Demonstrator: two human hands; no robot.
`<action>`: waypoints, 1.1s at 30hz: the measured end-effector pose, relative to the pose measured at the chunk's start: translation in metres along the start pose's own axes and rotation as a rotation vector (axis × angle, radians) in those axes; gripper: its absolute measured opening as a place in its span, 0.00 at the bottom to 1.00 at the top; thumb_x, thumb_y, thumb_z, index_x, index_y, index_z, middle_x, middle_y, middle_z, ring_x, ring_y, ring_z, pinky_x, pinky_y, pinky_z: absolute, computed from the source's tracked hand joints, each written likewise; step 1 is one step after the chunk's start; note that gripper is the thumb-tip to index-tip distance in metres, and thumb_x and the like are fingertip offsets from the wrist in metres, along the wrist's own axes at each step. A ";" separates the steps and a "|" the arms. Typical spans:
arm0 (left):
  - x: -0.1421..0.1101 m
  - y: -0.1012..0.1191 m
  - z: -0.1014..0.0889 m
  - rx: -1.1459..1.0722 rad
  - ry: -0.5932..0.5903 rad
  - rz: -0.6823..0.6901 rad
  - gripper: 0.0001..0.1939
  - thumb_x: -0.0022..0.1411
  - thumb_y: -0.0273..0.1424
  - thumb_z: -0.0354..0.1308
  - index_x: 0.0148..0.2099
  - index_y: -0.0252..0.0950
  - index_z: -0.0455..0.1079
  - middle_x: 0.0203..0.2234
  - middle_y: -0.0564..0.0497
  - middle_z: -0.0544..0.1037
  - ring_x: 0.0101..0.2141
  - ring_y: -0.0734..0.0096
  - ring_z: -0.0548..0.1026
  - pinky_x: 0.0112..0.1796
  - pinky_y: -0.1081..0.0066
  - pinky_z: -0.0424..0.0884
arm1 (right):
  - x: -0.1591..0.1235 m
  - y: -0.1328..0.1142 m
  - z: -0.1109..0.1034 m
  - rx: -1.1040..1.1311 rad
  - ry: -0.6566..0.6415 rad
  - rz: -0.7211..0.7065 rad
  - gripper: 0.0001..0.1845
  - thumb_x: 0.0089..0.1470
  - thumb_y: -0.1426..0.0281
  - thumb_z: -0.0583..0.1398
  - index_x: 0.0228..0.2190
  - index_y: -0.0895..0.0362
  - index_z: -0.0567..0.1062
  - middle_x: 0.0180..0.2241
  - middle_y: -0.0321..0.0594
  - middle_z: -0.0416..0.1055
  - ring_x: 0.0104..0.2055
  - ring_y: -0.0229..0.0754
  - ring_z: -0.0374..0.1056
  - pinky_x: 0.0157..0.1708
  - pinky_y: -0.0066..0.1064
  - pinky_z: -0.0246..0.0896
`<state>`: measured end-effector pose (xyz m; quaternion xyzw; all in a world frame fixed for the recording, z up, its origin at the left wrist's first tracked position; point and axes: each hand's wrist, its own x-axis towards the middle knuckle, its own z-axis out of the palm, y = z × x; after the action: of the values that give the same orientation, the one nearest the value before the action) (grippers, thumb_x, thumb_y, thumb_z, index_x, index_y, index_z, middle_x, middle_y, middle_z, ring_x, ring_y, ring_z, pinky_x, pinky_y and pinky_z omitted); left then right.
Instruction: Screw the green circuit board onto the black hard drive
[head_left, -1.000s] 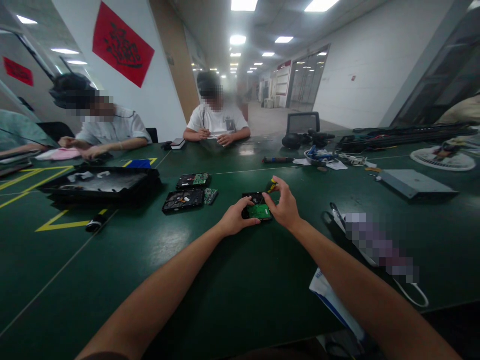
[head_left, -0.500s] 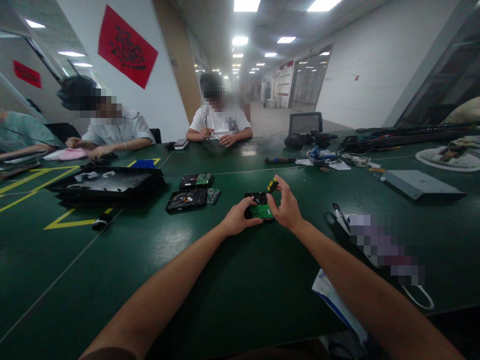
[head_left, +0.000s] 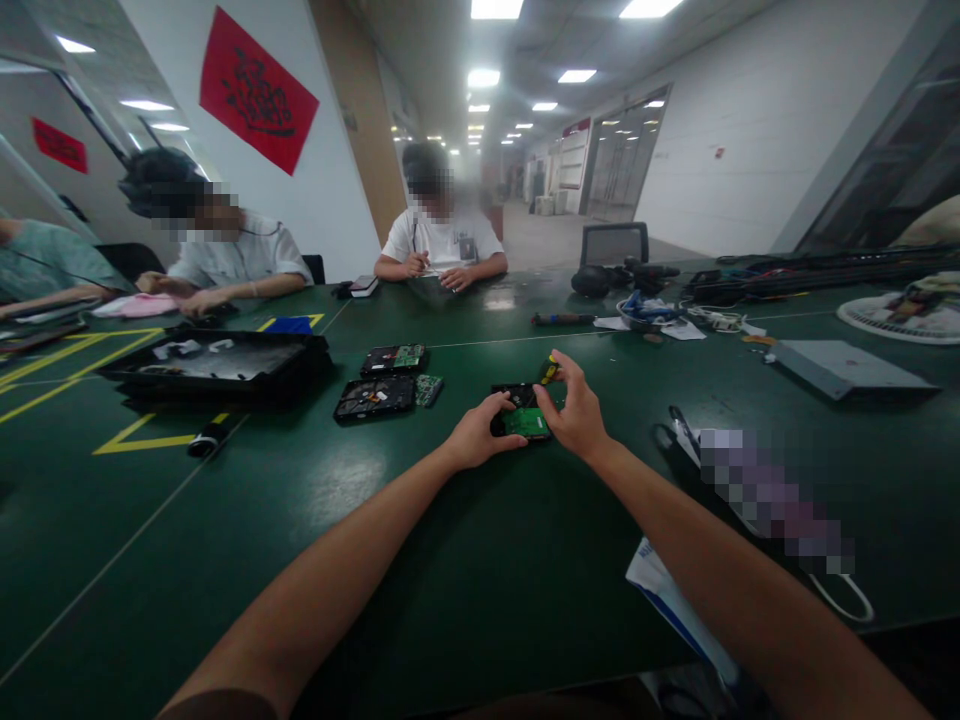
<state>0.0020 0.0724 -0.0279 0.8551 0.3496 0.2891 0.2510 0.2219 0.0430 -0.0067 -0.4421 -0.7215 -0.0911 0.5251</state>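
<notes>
A hard drive [head_left: 525, 424] with a green circuit board lies on the table in front of me. My left hand [head_left: 484, 430] grips its left side, thumb along the near edge and fingers at the far side. Above the drive's right part, my right hand [head_left: 571, 408] is closed around a screwdriver [head_left: 550, 370] with a yellow and black handle. The handle leans upward from the fingers; its tip over the drive is too small to make out. Left of them lie an opened hard drive [head_left: 373, 398], another hard drive [head_left: 393, 358] and a loose circuit board [head_left: 429, 390].
On the green table [head_left: 420, 530], a black tray [head_left: 217, 362] stands at left and a grey metal box [head_left: 851, 368] at right. A pixelated pouch-like item [head_left: 776, 490] lies by my right forearm. Cables [head_left: 649, 312] lie farther back. Several people sit across and at left.
The screwdriver handle has turned slightly in my right fingers. My left hand keeps its hold on the hard drive. The whole view has shifted a little.
</notes>
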 end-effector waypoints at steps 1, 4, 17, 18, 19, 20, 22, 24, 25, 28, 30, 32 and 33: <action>0.000 0.000 0.000 -0.001 0.000 0.000 0.33 0.52 0.45 0.71 0.57 0.41 0.67 0.64 0.43 0.66 0.65 0.50 0.63 0.63 0.53 0.63 | 0.000 0.000 0.000 -0.005 0.001 0.002 0.36 0.62 0.62 0.60 0.66 0.50 0.54 0.58 0.52 0.67 0.46 0.52 0.74 0.49 0.51 0.72; 0.000 0.000 0.000 -0.006 0.004 0.007 0.33 0.52 0.45 0.71 0.57 0.41 0.67 0.64 0.44 0.66 0.65 0.51 0.64 0.63 0.54 0.63 | 0.000 -0.002 -0.001 0.005 -0.014 0.001 0.36 0.62 0.62 0.60 0.66 0.50 0.54 0.57 0.51 0.68 0.45 0.51 0.74 0.49 0.50 0.72; -0.001 0.000 0.000 0.005 0.010 0.014 0.33 0.53 0.46 0.70 0.58 0.41 0.67 0.64 0.43 0.66 0.64 0.52 0.65 0.62 0.54 0.64 | 0.000 -0.002 0.000 0.030 -0.025 0.004 0.36 0.63 0.63 0.59 0.67 0.50 0.51 0.57 0.51 0.68 0.48 0.51 0.74 0.51 0.51 0.71; -0.001 -0.001 0.000 0.007 0.010 0.012 0.33 0.53 0.46 0.70 0.58 0.41 0.67 0.64 0.43 0.66 0.64 0.52 0.64 0.62 0.54 0.63 | 0.000 -0.002 0.001 0.033 -0.024 0.004 0.36 0.63 0.63 0.58 0.67 0.50 0.50 0.59 0.52 0.67 0.49 0.52 0.74 0.51 0.51 0.71; -0.001 -0.001 0.000 0.008 0.009 0.011 0.33 0.53 0.46 0.70 0.58 0.41 0.67 0.64 0.43 0.66 0.64 0.52 0.64 0.62 0.54 0.63 | -0.001 -0.002 0.001 0.034 -0.022 0.004 0.36 0.63 0.63 0.57 0.67 0.50 0.50 0.60 0.52 0.65 0.49 0.52 0.73 0.51 0.51 0.71; -0.001 -0.001 0.000 0.008 0.008 0.010 0.33 0.53 0.46 0.70 0.58 0.41 0.67 0.64 0.43 0.66 0.65 0.52 0.64 0.62 0.54 0.63 | -0.001 -0.002 0.001 0.032 -0.017 0.006 0.36 0.63 0.63 0.57 0.67 0.50 0.50 0.61 0.53 0.64 0.49 0.52 0.73 0.51 0.51 0.71; -0.001 -0.001 0.000 0.008 0.010 0.011 0.33 0.53 0.46 0.70 0.58 0.42 0.67 0.64 0.43 0.66 0.64 0.52 0.64 0.62 0.54 0.63 | -0.001 -0.001 0.001 0.019 -0.008 0.006 0.36 0.63 0.63 0.58 0.67 0.50 0.51 0.60 0.52 0.65 0.48 0.52 0.74 0.50 0.51 0.72; -0.001 -0.001 0.000 0.006 0.010 0.017 0.33 0.53 0.46 0.70 0.58 0.42 0.67 0.64 0.44 0.67 0.64 0.52 0.65 0.62 0.55 0.64 | -0.001 -0.001 0.001 -0.002 0.000 0.009 0.36 0.62 0.62 0.59 0.66 0.49 0.53 0.59 0.51 0.66 0.47 0.52 0.74 0.50 0.52 0.72; -0.001 0.000 0.000 0.004 0.009 0.019 0.33 0.53 0.46 0.70 0.58 0.42 0.67 0.63 0.44 0.67 0.64 0.53 0.65 0.61 0.55 0.64 | -0.001 -0.001 0.000 -0.009 -0.002 0.012 0.36 0.61 0.61 0.60 0.66 0.49 0.53 0.59 0.51 0.66 0.46 0.52 0.74 0.50 0.52 0.72; -0.001 0.000 -0.001 0.004 0.002 0.017 0.33 0.53 0.46 0.70 0.58 0.41 0.67 0.64 0.43 0.66 0.64 0.53 0.65 0.62 0.55 0.64 | -0.001 -0.001 -0.001 0.000 -0.024 0.028 0.37 0.61 0.62 0.60 0.66 0.50 0.53 0.60 0.51 0.66 0.48 0.53 0.73 0.50 0.51 0.71; -0.001 0.000 -0.001 0.005 0.001 0.008 0.33 0.53 0.46 0.70 0.58 0.41 0.67 0.64 0.43 0.66 0.65 0.53 0.64 0.63 0.55 0.63 | 0.000 -0.002 -0.002 0.020 -0.032 0.031 0.36 0.62 0.63 0.59 0.67 0.50 0.52 0.62 0.51 0.64 0.50 0.53 0.73 0.51 0.50 0.72; -0.001 0.000 -0.001 0.003 -0.001 0.004 0.33 0.53 0.46 0.70 0.58 0.41 0.67 0.64 0.44 0.66 0.65 0.52 0.64 0.63 0.54 0.63 | 0.000 -0.002 -0.002 0.039 -0.027 0.029 0.36 0.63 0.63 0.58 0.67 0.51 0.52 0.62 0.52 0.63 0.51 0.53 0.73 0.51 0.49 0.72; -0.001 0.000 -0.001 0.002 -0.001 0.004 0.33 0.53 0.46 0.70 0.58 0.41 0.67 0.64 0.43 0.66 0.64 0.52 0.64 0.62 0.54 0.63 | 0.000 -0.002 -0.002 0.045 -0.024 0.027 0.36 0.63 0.64 0.58 0.67 0.51 0.52 0.62 0.52 0.63 0.51 0.52 0.73 0.50 0.49 0.72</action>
<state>0.0009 0.0718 -0.0270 0.8562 0.3480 0.2886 0.2499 0.2217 0.0411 -0.0056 -0.4408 -0.7238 -0.0625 0.5272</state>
